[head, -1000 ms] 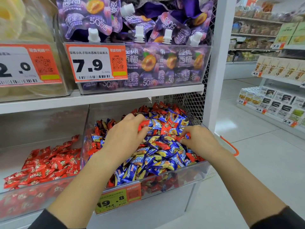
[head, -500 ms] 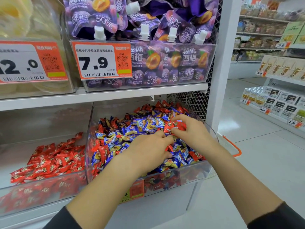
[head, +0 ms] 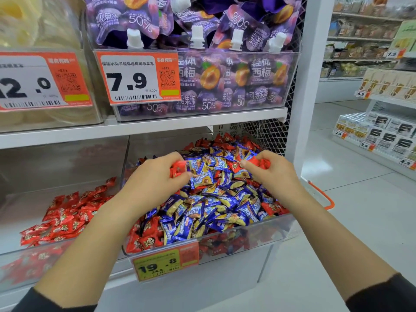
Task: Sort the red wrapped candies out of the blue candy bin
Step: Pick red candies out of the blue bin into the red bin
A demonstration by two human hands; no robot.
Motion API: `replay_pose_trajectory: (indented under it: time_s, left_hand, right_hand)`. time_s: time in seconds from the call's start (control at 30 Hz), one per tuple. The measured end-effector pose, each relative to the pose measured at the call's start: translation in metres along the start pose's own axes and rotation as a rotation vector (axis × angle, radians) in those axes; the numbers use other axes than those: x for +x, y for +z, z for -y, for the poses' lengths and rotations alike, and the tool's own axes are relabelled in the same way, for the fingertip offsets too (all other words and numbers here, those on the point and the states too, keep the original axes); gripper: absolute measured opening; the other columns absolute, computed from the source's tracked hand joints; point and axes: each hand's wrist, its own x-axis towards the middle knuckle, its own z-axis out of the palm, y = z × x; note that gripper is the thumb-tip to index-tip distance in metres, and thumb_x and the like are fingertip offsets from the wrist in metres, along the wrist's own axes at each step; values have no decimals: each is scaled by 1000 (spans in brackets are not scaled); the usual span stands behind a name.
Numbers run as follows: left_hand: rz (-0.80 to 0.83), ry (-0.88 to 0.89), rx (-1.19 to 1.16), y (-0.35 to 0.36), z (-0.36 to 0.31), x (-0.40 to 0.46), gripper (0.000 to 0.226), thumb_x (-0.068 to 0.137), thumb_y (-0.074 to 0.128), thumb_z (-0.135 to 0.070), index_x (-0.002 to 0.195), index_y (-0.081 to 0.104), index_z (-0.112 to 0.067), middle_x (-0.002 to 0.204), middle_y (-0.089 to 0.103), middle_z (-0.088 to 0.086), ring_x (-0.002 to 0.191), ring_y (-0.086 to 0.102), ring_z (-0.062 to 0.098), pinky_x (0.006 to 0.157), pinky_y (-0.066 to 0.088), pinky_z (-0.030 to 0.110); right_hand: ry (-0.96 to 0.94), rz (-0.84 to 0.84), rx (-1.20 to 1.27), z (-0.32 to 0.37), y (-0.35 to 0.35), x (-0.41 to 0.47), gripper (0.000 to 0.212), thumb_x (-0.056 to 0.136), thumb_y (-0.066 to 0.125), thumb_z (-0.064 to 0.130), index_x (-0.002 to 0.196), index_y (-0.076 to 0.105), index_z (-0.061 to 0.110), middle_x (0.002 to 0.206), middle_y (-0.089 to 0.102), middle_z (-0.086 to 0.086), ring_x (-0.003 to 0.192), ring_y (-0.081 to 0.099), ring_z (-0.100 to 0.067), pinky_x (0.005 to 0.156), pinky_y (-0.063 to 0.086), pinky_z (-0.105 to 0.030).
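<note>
At the bin's front wall (head: 236, 235), a price tag (head: 165, 262) is clipped, with red candies (head: 146, 239) pressed behind the wall at the left corner. Further in, blue candies (head: 213, 206) are heaped. Above them, a red candy (head: 177, 168) is pinched in the curled left hand (head: 153, 183), and several more (head: 261, 163) are gathered in the closed right hand (head: 273, 174). More reds are scattered toward the back (head: 225, 140). The grips should be kept firm while both handfuls are carried to the red bin (head: 67, 215) at left, so that no blues are dragged along.
</note>
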Motion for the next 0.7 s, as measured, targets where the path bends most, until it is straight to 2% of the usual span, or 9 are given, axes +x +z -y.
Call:
replay_pose_trajectory:
  time_s: [0.07,0.13,0.23,0.3,0.4,0.43,0.5,0.6,0.7]
  left_hand:
    - [40,8,29,-1,0,-1,19,85,63,-44,84,54,-27,73,61,-5,69,56,12,66,45,33]
    - [66,48,57,1,-5,-2,15,85,65,-38,86,55,-26,76,59,-7,72,56,14,68,44,32]
    - [141,125,208,13,-13,0,10,90,57,-34,99,59,-31,94,57,-6,84,56,15,72,46,30]
    - [159,142,327,24,-15,2,21,94,51,-36,114,57,-35,107,54,-5,93,58,18,76,51,32]
    - [90,129,483,33,-17,6,26,98,44,-39,122,53,-36,117,50,-1,90,62,21,65,49,30]
    - [58,122,520,36,-17,8,26,99,44,-38,123,52,-34,119,49,0,87,62,22,61,46,30]
    - [15,105,551,42,-16,10,25,98,46,-30,122,51,-28,121,47,2,82,63,24,58,46,30]
    - [-23,76,478,42,-11,9,22,97,46,-29,117,52,-25,119,46,-2,81,61,23,56,45,29]
    - [-110,71,343,33,-7,3,18,96,45,-36,110,54,-29,112,46,-7,77,59,18,54,45,27]
  right_hand:
    - [32,0,-23,-2,-2,-1,28,82,68,48,75,62,22,67,57,7,63,52,-10,57,40,-27]
    - [66,-1,-58,-2,-3,-1,22,83,67,36,77,62,16,66,58,3,62,51,-15,57,40,-28]
    - [79,6,-83,1,-6,-1,12,83,62,24,80,65,13,70,63,-7,59,49,-17,57,41,-28]
    - [77,7,-98,1,-6,-2,12,83,60,23,80,68,14,74,66,-7,61,50,-17,57,42,-29]
    - [64,-24,-125,0,-2,3,20,83,66,31,79,66,12,66,61,-5,57,47,-16,56,37,-28]
    - [62,-22,-126,1,1,5,21,83,69,37,83,68,16,68,61,2,59,49,-13,58,38,-27]
    - [50,13,-167,5,8,8,28,82,70,44,103,71,25,86,66,8,72,55,-10,67,42,-26]
    - [13,120,-275,9,25,11,46,86,66,43,128,60,24,116,67,2,91,60,-14,77,43,-25]
    - [15,159,-300,10,38,14,48,91,61,40,135,53,22,110,69,-3,74,62,-14,66,45,-26]
